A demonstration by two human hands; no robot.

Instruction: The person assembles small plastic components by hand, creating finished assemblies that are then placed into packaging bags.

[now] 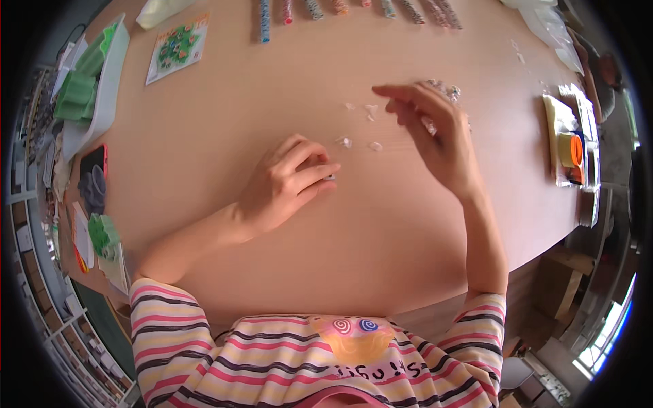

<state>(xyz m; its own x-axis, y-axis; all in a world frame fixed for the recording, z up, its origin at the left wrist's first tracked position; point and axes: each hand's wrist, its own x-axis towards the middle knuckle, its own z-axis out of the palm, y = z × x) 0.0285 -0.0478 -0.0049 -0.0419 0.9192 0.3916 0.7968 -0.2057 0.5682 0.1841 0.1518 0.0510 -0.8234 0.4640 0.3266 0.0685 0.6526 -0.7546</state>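
Observation:
My left hand (292, 175) rests low over the table, thumb and fingertips pinched together on a small pale bit (330, 178), mostly hidden, whose kind I cannot make out. Farther right, my right hand (439, 132) is raised with its fingers stretched out and apart from the thumb, and no object shows in its grip. Behind and partly beneath it lies a cluster of small shiny wrapped pieces (454, 91). Between the hands are scattered a small whitish piece (345, 142), a round translucent scrap (375, 146) and a few thin clear scraps (371, 109).
Several patterned tubes (265, 22) line the far edge beside a green-printed card (178, 49). At left stand a white tray (112, 102) with green containers (75, 95), a phone (94, 160) and a green scalloped piece (103, 236). Packets (559, 129) and a yellow-orange tub (570, 149) sit right.

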